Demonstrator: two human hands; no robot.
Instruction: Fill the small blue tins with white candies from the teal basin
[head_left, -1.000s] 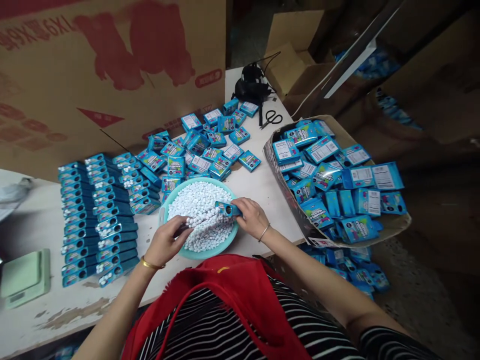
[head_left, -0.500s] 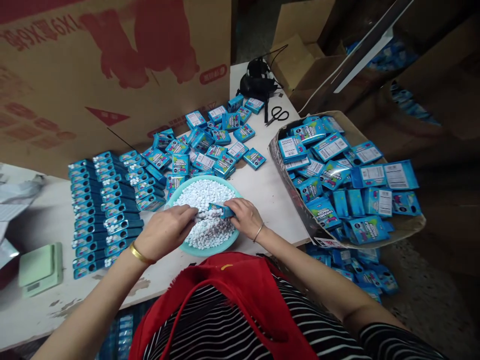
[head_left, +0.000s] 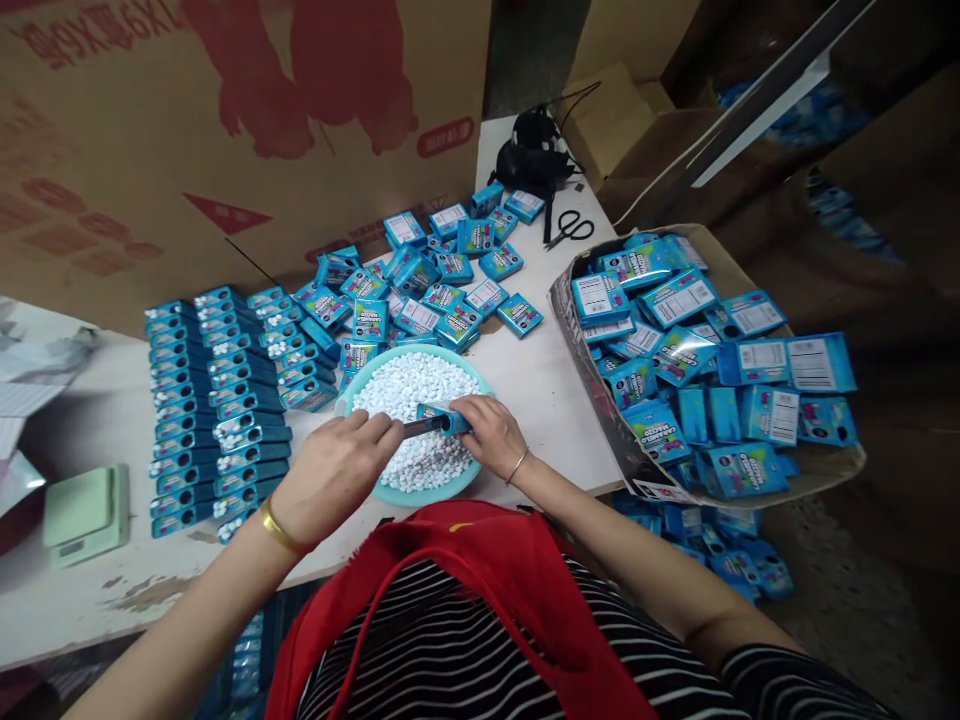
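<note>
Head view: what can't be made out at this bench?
All in the head view:
Inside of the box in the right hand: hidden by its walls.
Grip end of the dark scoop: covered by the left hand.
Bottom of the bowl: under the white pellets.
Readout of the green scale: too small.

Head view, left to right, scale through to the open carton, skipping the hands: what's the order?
Green scale → rows of blue boxes → turquoise bowl of white pellets → open carton.
</note>
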